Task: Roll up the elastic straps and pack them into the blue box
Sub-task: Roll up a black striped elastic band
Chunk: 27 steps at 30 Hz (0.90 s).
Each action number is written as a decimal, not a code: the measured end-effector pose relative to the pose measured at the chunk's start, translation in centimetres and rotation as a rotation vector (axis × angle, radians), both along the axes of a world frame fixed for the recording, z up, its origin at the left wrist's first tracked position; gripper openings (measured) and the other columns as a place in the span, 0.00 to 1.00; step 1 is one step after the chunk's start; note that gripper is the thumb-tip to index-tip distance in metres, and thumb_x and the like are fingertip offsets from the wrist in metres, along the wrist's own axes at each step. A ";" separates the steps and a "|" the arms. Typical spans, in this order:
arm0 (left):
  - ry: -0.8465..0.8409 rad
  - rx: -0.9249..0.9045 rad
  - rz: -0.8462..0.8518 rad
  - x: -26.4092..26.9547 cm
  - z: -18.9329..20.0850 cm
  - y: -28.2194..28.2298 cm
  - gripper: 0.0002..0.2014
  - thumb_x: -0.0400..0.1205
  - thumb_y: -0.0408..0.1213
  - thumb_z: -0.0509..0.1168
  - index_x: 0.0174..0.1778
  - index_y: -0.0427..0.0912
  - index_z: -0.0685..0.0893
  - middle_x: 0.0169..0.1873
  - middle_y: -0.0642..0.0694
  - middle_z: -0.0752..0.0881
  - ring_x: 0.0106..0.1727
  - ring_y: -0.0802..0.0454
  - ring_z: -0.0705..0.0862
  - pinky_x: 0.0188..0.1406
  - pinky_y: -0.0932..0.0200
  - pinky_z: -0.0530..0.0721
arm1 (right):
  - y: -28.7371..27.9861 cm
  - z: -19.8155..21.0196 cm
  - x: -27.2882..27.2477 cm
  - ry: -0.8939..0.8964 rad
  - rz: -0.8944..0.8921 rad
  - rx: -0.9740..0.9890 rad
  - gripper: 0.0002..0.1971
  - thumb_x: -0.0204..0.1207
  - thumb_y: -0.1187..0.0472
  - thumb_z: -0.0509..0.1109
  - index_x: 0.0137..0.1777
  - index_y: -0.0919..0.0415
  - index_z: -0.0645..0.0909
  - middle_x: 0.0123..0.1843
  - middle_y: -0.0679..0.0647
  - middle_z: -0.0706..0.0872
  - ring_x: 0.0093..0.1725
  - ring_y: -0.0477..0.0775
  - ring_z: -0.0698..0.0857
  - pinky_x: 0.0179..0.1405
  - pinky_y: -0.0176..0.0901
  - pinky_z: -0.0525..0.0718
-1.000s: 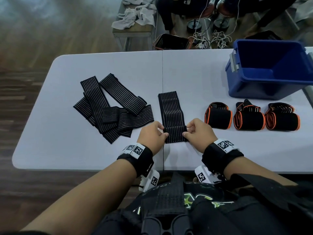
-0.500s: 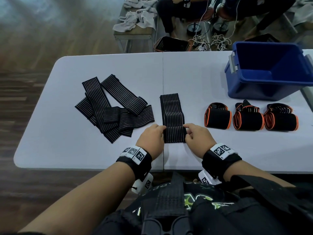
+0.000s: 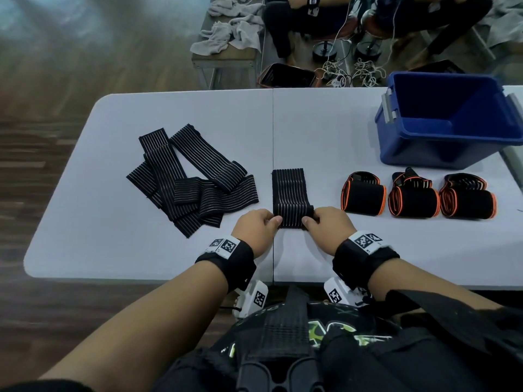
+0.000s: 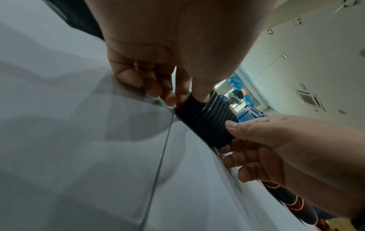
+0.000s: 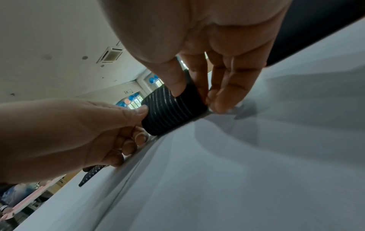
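White table [image 3: 311, 131], blue box [image 3: 441, 154] holding nothing, hands rolling strap [image 3: 291, 193]

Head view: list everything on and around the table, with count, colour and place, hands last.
table: one, white, fills the middle of the view
box: one, blue, far right corner of the table, nothing seen inside
rolled straps: three, black with orange edges, in a row in front of the box
loose straps: a pile, count unclear, black with pale stripes, left of centre
half-rolled strap: one, black with pale stripes, centre, near end rolled
bench with grey cloths: one, beyond the table
left hand: pinches the roll's left end
right hand: pinches the roll's right end
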<state>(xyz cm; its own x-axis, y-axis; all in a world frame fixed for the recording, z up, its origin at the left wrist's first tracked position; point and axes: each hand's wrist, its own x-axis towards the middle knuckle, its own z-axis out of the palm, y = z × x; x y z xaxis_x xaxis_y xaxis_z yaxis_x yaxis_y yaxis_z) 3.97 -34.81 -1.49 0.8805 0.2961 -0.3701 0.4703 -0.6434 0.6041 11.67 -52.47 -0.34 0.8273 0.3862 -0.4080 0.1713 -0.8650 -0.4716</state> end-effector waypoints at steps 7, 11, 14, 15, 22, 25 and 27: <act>0.080 0.032 -0.012 -0.1 0.5 0.0 0.23 0.89 0.55 0.58 0.34 0.44 0.81 0.31 0.49 0.82 0.39 0.49 0.81 0.39 0.56 0.73 | 0.1 -0.2 -0.1 0.009 -0.025 -0.064 0.27 0.85 0.45 0.61 0.26 0.58 0.73 0.28 0.54 0.79 0.31 0.54 0.78 0.27 0.44 0.68; 0.117 0.054 -0.013 -0.2 0.7 -0.4 0.26 0.89 0.56 0.58 0.30 0.43 0.77 0.28 0.46 0.80 0.35 0.47 0.79 0.33 0.55 0.70 | 0.0 0.0 -0.3 0.006 -0.036 -0.080 0.21 0.84 0.44 0.63 0.36 0.60 0.77 0.34 0.54 0.82 0.38 0.57 0.82 0.34 0.45 0.73; 0.056 0.090 0.019 -0.5 0.6 -0.4 0.18 0.86 0.57 0.62 0.43 0.45 0.82 0.35 0.48 0.85 0.40 0.50 0.83 0.39 0.55 0.77 | -0.2 0.0 -0.8 -0.005 -0.102 0.066 0.13 0.82 0.49 0.68 0.56 0.57 0.74 0.42 0.53 0.83 0.44 0.56 0.83 0.44 0.48 0.80; 0.002 0.091 0.032 -0.7 0.6 -0.4 0.14 0.85 0.56 0.65 0.50 0.47 0.81 0.37 0.50 0.86 0.42 0.52 0.84 0.41 0.54 0.80 | -0.2 0.0 -0.8 -0.014 -0.081 0.086 0.13 0.82 0.50 0.68 0.59 0.55 0.73 0.42 0.53 0.85 0.45 0.56 0.84 0.46 0.50 0.82; -0.179 0.200 -0.197 -1.5 -0.2 -0.1 0.20 0.85 0.38 0.63 0.74 0.46 0.79 0.62 0.45 0.82 0.62 0.45 0.82 0.62 0.47 0.83 | -0.5 -0.3 -0.7 -0.063 0.054 0.059 0.24 0.78 0.46 0.72 0.70 0.56 0.78 0.53 0.53 0.87 0.55 0.55 0.84 0.57 0.47 0.82; -0.115 0.227 -0.271 -1.6 -0.7 0.6 0.30 0.79 0.35 0.66 0.80 0.50 0.73 0.62 0.45 0.78 0.64 0.44 0.78 0.64 0.48 0.83 | -1.1 -0.5 -0.2 -0.028 0.133 0.015 0.35 0.67 0.45 0.79 0.74 0.51 0.74 0.57 0.51 0.83 0.56 0.53 0.84 0.59 0.49 0.83; -0.076 0.204 -0.246 -1.4 -0.6 0.9 0.31 0.80 0.41 0.71 0.80 0.54 0.72 0.61 0.47 0.76 0.63 0.46 0.78 0.66 0.51 0.81 | -1.3 -1.0 0.2 -0.014 0.151 -0.017 0.34 0.70 0.52 0.79 0.77 0.49 0.72 0.57 0.52 0.81 0.58 0.55 0.83 0.60 0.50 0.82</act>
